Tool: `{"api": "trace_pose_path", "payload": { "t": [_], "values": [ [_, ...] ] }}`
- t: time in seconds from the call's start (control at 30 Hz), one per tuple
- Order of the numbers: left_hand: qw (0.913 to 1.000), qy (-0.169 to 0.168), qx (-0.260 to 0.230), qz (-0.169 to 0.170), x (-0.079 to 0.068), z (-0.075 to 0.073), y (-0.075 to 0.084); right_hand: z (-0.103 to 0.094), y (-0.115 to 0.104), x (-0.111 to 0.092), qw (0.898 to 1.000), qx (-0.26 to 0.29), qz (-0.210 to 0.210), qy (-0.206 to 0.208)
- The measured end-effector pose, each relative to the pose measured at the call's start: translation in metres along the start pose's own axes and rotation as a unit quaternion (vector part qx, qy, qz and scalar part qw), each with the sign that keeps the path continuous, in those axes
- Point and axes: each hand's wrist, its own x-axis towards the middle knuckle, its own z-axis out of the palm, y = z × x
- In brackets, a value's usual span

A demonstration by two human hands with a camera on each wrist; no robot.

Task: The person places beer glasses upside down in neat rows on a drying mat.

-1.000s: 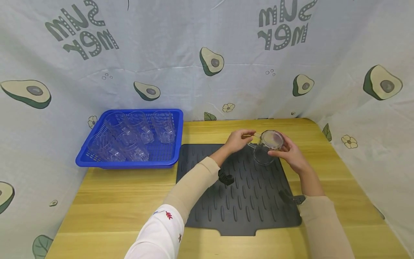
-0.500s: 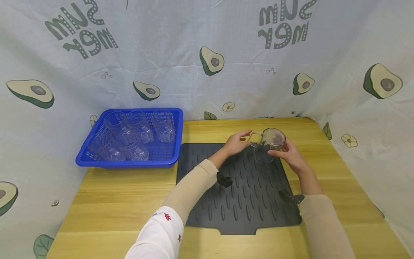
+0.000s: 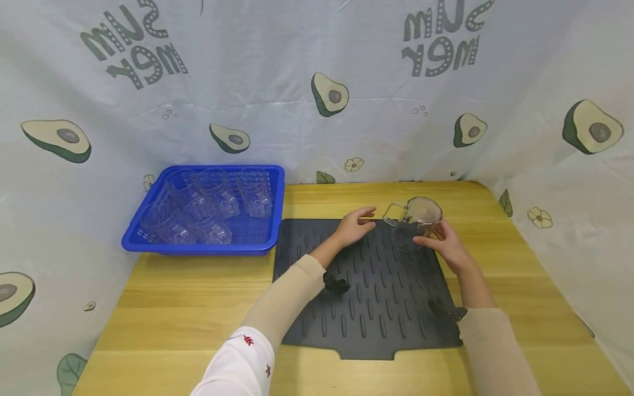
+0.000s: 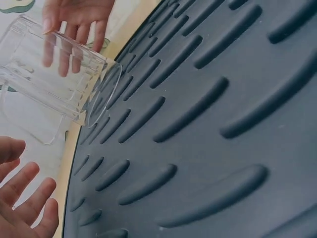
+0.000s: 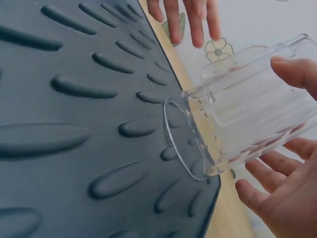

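A clear glass mug (image 3: 421,214) is upside down over the back right part of a dark ribbed mat (image 3: 366,319), its handle pointing left. My right hand (image 3: 449,247) holds the mug by its side, thumb in front and fingers behind. In the right wrist view the mug's (image 5: 247,104) rim is at the mat's far edge; whether it touches the mat I cannot tell. To the left, my left hand (image 3: 353,226) is apart from the handle, above the mat, with its fingers loosely spread and nothing in them.
On the left of the wooden table (image 3: 193,324) stands a blue plastic basket (image 3: 203,251) with several clear mugs (image 3: 210,212) lying in it. It borders the mat's left side. A white curtain (image 3: 277,71) printed with avocados hangs behind and at both sides.
My left hand has let go of the mug's handle and drawn back to the left. The right hand and the mug have stayed nearly in place.
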Motion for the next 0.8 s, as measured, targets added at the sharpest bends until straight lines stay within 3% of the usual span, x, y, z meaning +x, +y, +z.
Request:
{"api": "trace_pose_path", "payload": {
  "t": [0.2, 0.43, 0.67, 0.8],
  "values": [
    [0.9995, 0.025, -0.017, 0.009, -0.014, -0.005, -0.005, 0.005, 0.003, -0.015, 0.999, -0.008, 0.0, 0.034],
    [0.9974, 0.057, -0.042, 0.012, -0.037, -0.013, -0.013, 0.017, 0.011, -0.032, 0.994, -0.012, 0.013, 0.11],
    [0.9974, 0.048, -0.041, 0.036, -0.076, -0.026, 0.023, 0.031, 0.023, -0.047, 0.989, -0.038, 0.022, 0.139],
    [0.9967, 0.057, -0.03, 0.049, -0.083, -0.024, 0.019, 0.036, 0.028, -0.057, 0.987, -0.037, 0.018, 0.155]
  ]
}}
